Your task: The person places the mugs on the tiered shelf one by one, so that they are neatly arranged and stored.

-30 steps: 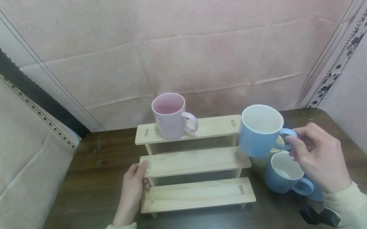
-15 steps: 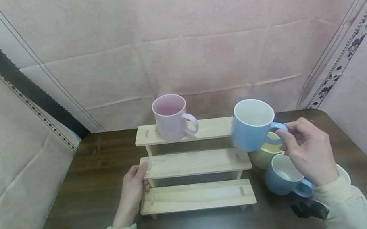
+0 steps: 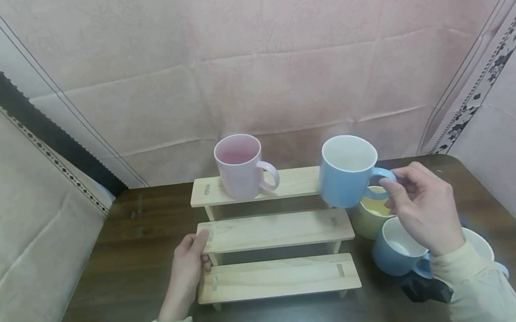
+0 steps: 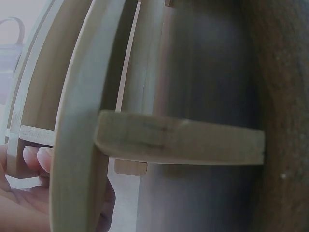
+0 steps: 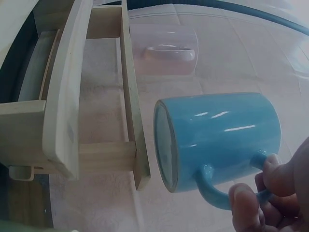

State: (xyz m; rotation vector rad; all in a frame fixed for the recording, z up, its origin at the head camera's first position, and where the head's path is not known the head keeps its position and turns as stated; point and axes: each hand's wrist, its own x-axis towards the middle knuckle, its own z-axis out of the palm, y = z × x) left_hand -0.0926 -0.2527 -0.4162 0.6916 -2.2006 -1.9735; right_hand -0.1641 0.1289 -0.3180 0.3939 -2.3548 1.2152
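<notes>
A light blue mug (image 3: pixel 345 183) with a white inside hangs upright by its handle from my right hand (image 3: pixel 424 206), whose thumb and fingers pinch that handle. It overlaps the right end of the top tier in the head view. In the right wrist view a small gap shows between the mug's base (image 5: pixel 165 145) and the shelf's top board (image 5: pixel 131 96). My left hand (image 3: pixel 186 268) grips the left end of the three-tier wooden shelf (image 3: pixel 275 230) at its middle board, thumb on top, fingers beneath. A lilac mug (image 3: pixel 239 173) stands on the top tier, left of centre.
Right of the shelf stand a yellow-green mug (image 3: pixel 369 221) and a darker blue mug (image 3: pixel 394 252). Another mug (image 3: pixel 481 243) with a white inside is partly hidden behind my right sleeve. Cloth walls (image 3: pixel 276 88) enclose the dark wooden table (image 3: pixel 122 300) at back and sides.
My right hand has carried the light blue mug left and slightly up, toward the top tier, uncovering more of the yellow-green mug. The left hand stays on the shelf.
</notes>
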